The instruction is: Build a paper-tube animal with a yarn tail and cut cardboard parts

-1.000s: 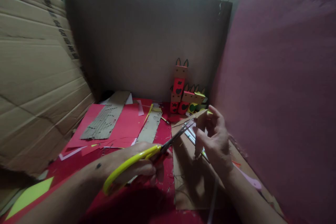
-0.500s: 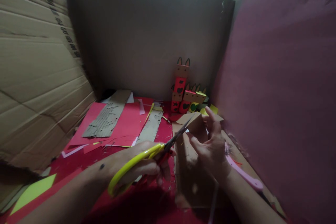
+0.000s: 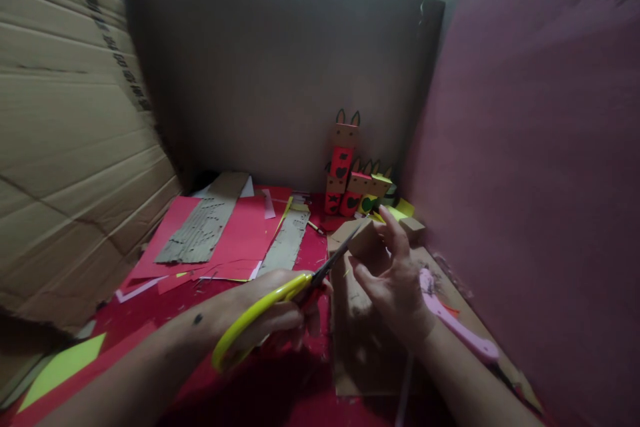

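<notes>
My left hand (image 3: pixel 280 310) is wrapped round a pair of scissors (image 3: pixel 260 310) with a large yellow handle. Their dark blades (image 3: pixel 336 259) point up and to the right, and look nearly closed. The tips reach the edge of a small brown cardboard piece (image 3: pixel 367 240), folded like a little box. My right hand (image 3: pixel 395 283) holds that piece between thumb and fingers. Whether the blades are cutting into it I cannot tell. Under both hands' fingertips lies a larger cardboard sheet (image 3: pixel 350 360) on the red table surface.
Several small cardboard animal figures (image 3: pixel 345 160) with ears stand stacked at the back. Red paper sheets (image 3: pixel 245 233) and corrugated strips (image 3: pixel 200 233) lie to the left. A pink-handled tool (image 3: pixel 463 327) rests at right. Cardboard (image 3: pixel 60 120) and a pink wall (image 3: pixel 530 180) rise at the sides.
My right hand has shifted slightly left with the small cardboard piece, and its fingers have moved a little. The scissors have stayed almost in place; their blades look slightly closer together.
</notes>
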Motion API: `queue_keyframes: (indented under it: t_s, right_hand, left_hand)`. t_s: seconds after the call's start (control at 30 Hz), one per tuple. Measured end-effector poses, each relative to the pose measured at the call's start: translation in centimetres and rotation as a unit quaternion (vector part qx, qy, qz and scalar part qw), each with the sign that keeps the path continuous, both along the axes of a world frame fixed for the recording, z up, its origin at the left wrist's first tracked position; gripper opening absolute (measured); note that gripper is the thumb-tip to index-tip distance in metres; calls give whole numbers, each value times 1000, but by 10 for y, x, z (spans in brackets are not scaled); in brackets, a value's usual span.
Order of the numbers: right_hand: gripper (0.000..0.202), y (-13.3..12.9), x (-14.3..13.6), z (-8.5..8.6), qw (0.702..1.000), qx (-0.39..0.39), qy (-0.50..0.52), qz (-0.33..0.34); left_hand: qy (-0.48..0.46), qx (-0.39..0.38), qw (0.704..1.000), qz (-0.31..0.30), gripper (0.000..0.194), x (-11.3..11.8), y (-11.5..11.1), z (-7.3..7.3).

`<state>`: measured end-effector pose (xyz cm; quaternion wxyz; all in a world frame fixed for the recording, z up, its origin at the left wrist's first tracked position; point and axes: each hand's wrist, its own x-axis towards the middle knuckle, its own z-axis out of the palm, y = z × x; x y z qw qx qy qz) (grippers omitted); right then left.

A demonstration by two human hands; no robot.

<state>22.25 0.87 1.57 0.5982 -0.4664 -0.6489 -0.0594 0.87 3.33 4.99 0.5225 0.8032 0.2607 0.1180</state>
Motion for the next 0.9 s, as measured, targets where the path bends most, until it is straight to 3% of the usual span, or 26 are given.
queue_keyframes:
  t_s: [0.27,0.47,0.6,0.73,0.9]
  right_hand:
    - [68,2,20,16,986,-82,77,125]
    - [66,4,37,31,911,-235,137,309]
    - [51,2,35,36,900,-291,121,301]
    - [15,2,31,42,884,-272,133,357]
    - [12,2,32,50,848,-314,145,401]
  left_hand:
    - [2,-12,1000,-24,23,-7,6,1]
    - [-22,-67,997,-17,29,-13,9,-9]
    - [-26,-100,995,-9,23,-12,6,-6]
    - [-70,-149,985,-50,40,-9,0,1]
    - [-115,-185,972,-87,50,-10,-4,0]
